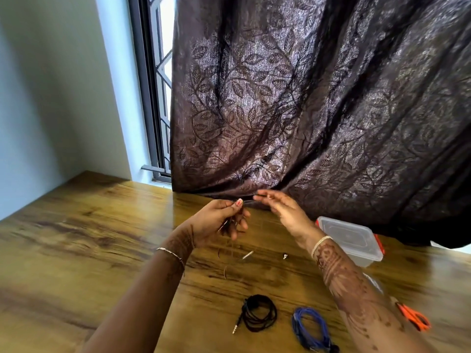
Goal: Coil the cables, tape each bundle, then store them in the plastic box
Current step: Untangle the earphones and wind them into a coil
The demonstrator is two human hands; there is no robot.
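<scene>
Cable in work: a thin dark cable (225,225), bunched in my left hand above the table's far middle. Its run is hard to follow against the dark cloth behind.
Left hand (219,220): fingers curled round the bunch, with thumb and forefinger pinching a strand at the top.
Right hand (277,207): raised just beside the left, fingers stretched out and blurred. I cannot tell whether they grip the strand or only touch it.
Loose ends: a silver plug (247,255) and a small connector (285,256) show below my hands. Blur hides whether they hang or rest on the table.
Black cable (260,313): coiled flat on the near table, its jack plug sticking out to the left.
Blue cable (309,326): coiled just right of the black one, apart from it. Its near edge is cut off by the frame.
Plastic box (351,240): clear, with red clips, standing on the table to the right behind my right wrist. The lid is on and the contents cannot be made out.
Scissors (414,318): orange handles at the right, with the blades hidden by my right forearm.
Table (76,238): wood grain, glossy.
Curtain (305,98): dark and leaf-patterned, its hem lying on the table's far edge.
Window (158,85): a narrow strip left of the curtain, mostly covered.
</scene>
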